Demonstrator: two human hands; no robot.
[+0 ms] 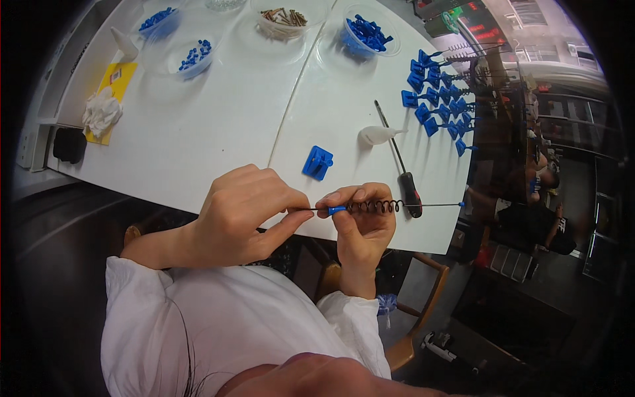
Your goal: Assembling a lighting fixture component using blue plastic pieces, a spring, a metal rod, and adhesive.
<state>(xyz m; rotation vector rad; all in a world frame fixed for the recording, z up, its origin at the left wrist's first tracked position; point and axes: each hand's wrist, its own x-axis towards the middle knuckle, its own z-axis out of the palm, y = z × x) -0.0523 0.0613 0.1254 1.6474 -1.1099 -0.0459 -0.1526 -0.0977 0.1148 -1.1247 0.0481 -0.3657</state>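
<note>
Both my hands meet at the table's near edge, on one thin dark rod (430, 204) lying level. My left hand (241, 212) is closed, pinching the rod's left end between thumb and fingers. My right hand (362, 228) is closed around a small blue sleeve (337, 210) and the dark coil spring (391, 206) to its right. Past the spring the rod runs right to a small blue tip (461, 204). Just beyond my hands lies a square blue plastic base (318, 163). Behind the rod rests a screwdriver (410, 192) with a black handle.
A white squeeze bottle (378, 135) lies against the screwdriver shaft. Rows of blue bases with springs (430, 96) stand at the right. Along the back are tubs of blue parts (370, 33) and screws (284, 18). Crumpled tissue (102, 112) sits left; a chair (423, 311) stands below.
</note>
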